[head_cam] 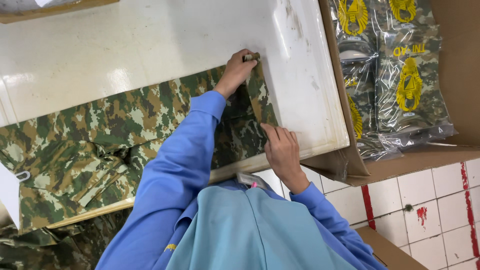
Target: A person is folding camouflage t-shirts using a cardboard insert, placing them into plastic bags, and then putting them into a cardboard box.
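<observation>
Head view, looking down on camouflage garment, spread flat across white table and hanging over near edge toward body. Narrow folded strip of same cloth running along garment's right side, between both hands.

Likely to go askew if far end slips free before near end is pressed down. Could also slide off, judging by weight of cloth draped over near edge and by slick tabletop.

Left hand at far end of strip, thumb and fingertips closed tight, pinching its corner. Right hand at near end, fingers together and nearly straight, lying flat on cloth just by table edge, gripping nothing.

Further right, just beside table, open cardboard box with bagged camouflage garments. Below, white tiled floor with red marks.
</observation>
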